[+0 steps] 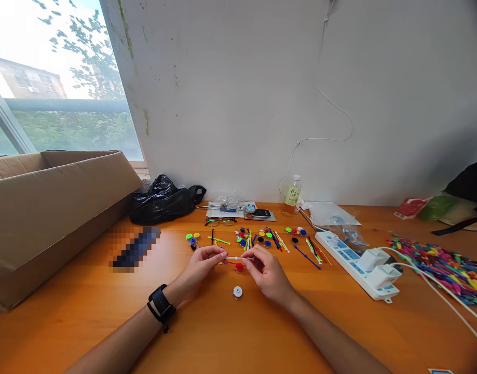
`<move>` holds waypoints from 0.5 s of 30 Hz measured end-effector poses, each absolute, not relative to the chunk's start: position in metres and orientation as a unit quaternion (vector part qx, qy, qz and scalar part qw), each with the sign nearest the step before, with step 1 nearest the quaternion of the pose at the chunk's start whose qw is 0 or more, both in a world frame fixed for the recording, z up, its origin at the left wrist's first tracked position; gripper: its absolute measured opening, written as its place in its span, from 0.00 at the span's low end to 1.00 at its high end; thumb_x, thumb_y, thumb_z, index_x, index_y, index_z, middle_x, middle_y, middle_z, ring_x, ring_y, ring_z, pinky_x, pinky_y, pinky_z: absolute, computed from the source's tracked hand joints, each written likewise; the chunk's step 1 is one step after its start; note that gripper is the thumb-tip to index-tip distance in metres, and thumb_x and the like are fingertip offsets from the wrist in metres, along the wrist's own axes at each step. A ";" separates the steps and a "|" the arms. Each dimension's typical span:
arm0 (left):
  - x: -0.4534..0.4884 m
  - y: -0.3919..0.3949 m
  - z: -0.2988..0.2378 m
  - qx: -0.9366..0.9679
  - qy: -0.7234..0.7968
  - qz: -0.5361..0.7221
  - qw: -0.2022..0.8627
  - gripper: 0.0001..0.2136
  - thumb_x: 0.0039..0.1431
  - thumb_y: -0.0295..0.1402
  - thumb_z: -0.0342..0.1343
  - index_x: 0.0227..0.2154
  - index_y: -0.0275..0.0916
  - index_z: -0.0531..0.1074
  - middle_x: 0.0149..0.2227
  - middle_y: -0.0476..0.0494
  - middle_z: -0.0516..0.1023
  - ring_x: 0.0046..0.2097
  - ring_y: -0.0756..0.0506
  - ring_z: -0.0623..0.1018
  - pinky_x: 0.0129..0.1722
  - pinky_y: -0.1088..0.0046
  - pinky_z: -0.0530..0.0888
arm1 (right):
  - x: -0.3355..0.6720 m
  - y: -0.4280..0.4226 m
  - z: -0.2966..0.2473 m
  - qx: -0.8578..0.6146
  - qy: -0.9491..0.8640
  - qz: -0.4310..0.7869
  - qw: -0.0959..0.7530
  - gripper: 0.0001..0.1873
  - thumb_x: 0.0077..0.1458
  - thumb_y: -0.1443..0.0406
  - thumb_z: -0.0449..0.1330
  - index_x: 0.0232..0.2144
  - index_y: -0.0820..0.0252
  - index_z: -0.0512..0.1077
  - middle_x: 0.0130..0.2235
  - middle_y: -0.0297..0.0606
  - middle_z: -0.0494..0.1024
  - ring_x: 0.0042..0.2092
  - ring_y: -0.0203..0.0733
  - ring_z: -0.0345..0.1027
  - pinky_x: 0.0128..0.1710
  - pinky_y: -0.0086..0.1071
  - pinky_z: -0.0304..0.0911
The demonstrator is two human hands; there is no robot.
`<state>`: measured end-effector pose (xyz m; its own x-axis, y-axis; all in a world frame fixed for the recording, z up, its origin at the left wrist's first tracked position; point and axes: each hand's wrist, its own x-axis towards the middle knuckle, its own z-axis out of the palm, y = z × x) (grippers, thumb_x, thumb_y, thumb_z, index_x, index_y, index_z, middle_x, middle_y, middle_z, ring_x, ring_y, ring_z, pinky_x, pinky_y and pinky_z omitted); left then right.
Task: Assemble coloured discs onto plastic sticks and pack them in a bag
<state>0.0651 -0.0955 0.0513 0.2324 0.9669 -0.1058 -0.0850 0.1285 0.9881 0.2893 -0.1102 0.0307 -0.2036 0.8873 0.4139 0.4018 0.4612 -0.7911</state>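
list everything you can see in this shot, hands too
table: one, orange wood, across the view
cardboard box: one, brown, open, far left
plastic bag: one, black, by the wall
glasses: one pair, dark-rimmed, behind the hands
bottle: one, clear, yellowish drink, by the wall
power strip: one, white, right of the hands, two white plugs in it
discs and sticks: many, mixed colours, behind the hands
pile of pieces: many, mixed colours, far right
white disc: one, on the table near the hands
white stick: one, between both hands
watch: one, black, left wrist
left hand: pinches the stick's left end
right hand: pinches its right end
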 end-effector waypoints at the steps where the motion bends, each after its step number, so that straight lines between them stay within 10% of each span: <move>1: 0.065 -0.096 0.052 0.495 0.444 0.436 0.606 0.18 0.50 0.44 0.73 0.39 0.37 0.82 0.38 0.41 0.84 0.41 0.42 0.79 0.41 0.71 0.72 | 0.289 -0.110 0.031 -0.443 -0.728 0.269 0.449 0.12 0.68 0.56 0.59 0.38 0.56 0.76 0.35 0.37 0.73 0.35 0.41 0.68 0.34 0.34 0.63; 15: 0.065 -0.095 0.052 0.592 0.392 0.426 0.561 0.16 0.50 0.43 0.74 0.34 0.36 0.82 0.37 0.41 0.84 0.39 0.44 0.78 0.40 0.70 0.72 | 0.289 -0.113 0.029 -0.439 -0.751 0.249 0.426 0.10 0.68 0.58 0.59 0.40 0.55 0.78 0.37 0.39 0.77 0.36 0.42 0.71 0.37 0.34 0.65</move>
<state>0.0647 -0.0946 0.0521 0.3297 0.9418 0.0651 -0.0138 -0.0641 0.9978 0.2892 -0.1133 0.0286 -0.2514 0.8719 0.4203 0.4468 0.4898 -0.7487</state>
